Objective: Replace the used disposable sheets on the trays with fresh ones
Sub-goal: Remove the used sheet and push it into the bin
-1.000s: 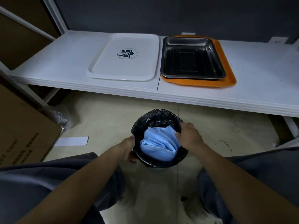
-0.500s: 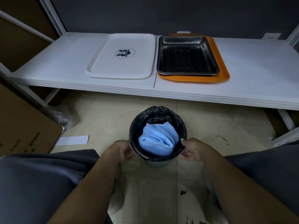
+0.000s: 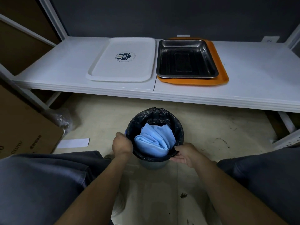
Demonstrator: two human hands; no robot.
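I am in a storeroom or back room, a working space rather than a lived-in one. In front of me runs a low white metal shelf [image 3: 243, 70] carried on white rack uprights [image 3: 53, 18] against a bare dark grey wall [image 3: 162, 13]. On it lie a white plastic tray [image 3: 123, 69] and a steel tray [image 3: 186, 59] set on an orange tray [image 3: 222, 78]. A big cardboard box [image 3: 24, 127] stands at my left, and a small bin [image 3: 152, 164] with a black liner [image 3: 155, 112] sits on the stained, scuffed floor [image 3: 211, 127].
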